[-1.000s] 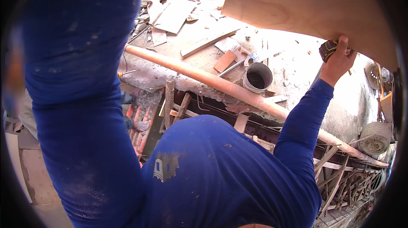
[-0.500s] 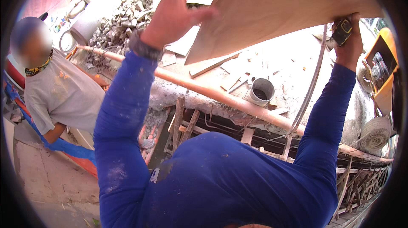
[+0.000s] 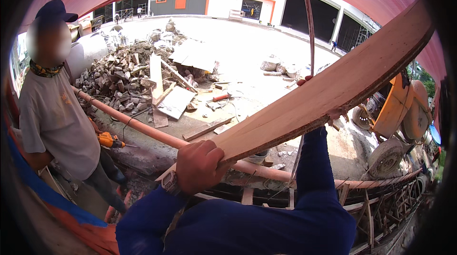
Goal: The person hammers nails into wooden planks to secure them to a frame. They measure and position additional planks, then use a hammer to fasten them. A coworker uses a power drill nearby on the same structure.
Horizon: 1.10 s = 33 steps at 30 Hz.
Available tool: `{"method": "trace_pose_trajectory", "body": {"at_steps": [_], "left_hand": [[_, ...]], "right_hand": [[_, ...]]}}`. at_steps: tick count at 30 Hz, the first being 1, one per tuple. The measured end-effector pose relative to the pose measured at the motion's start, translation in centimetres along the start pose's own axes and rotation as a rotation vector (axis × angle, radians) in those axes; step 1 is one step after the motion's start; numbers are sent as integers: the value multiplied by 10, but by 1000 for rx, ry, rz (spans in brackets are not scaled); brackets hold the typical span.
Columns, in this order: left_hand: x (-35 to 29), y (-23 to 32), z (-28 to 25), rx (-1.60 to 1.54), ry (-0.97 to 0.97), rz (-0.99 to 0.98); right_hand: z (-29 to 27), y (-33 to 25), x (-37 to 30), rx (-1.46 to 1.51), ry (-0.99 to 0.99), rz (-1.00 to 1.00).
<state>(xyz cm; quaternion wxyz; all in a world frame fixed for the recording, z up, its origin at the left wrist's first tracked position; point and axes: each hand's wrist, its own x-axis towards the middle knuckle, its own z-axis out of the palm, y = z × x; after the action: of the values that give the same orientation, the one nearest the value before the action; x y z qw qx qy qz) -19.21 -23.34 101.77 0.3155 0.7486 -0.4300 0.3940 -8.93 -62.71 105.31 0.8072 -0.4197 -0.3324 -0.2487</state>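
Observation:
A long plywood sheet stretches from my chest up to the right, tilted, with its rough edge facing me. My left hand is closed around its near left end, knuckles up. My right hand supports the sheet farther along. Most of that hand is hidden behind the wood; a few fingertips show over the far edge and part of the hand shows below the near edge. To my left stands a person in a grey shirt and dark cap, with an orange power drill at their hand.
An orange-pink pipe runs across in front of me. Beyond it lie a rubble heap, loose boards and a red power tool. A wheeled orange machine stands right. Timber framing lies below the pipe.
My left hand, spread and apart from the sheet before, now grips its end. The sheet has come lower and tilted edge-on. The black and yellow object at my right hand is out of sight.

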Motion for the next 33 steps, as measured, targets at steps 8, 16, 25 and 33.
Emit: {"method": "trace_pose_trajectory", "body": {"at_steps": [8,16,25,33], "left_hand": [[-47,30,-11,30,-71,-161],[-59,21,13,75,-220,-361],[-36,-7,63,75,-257,-568],[-26,-81,127,59,-481,-804]], "right_hand": [[-14,72,-51,18,195,343],[-19,139,-80,-68,385,602],[-102,248,-114,77,392,887],[-144,342,-138,105,551,1069]]}}
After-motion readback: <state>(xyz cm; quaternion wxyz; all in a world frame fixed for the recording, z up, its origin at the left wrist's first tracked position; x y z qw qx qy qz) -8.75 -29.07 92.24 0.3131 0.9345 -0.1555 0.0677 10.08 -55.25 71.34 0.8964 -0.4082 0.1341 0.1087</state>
